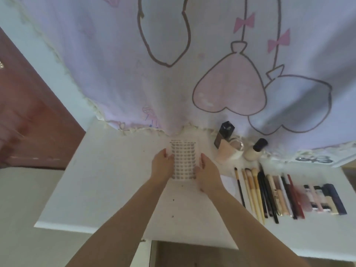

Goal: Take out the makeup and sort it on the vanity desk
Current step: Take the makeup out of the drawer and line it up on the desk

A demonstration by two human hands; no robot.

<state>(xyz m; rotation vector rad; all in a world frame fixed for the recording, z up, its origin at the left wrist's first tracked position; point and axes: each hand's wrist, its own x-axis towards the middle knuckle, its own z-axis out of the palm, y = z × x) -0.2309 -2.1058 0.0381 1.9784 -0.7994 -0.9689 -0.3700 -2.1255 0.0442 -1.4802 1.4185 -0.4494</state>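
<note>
A clear flat case of false-lash clusters (184,158) lies on the white vanity desk (107,170) near its back edge. My left hand (162,165) holds its left side and my right hand (207,170) holds its right side, thumbs on the edges. To the right, a row of makeup brushes and pencils (258,193) lies side by side, then several small tubes and a dark blue box (334,198). Behind them stand a dark foundation bottle (224,134), a pink sponge in a clear holder (229,150) and a beige bottle with a black cap (255,150).
A pale curtain with pink heart and bow prints (221,60) hangs behind the desk and drapes onto its back edge. A brown door (32,116) stands at the left. The desk's front edge (92,229) runs below my forearms.
</note>
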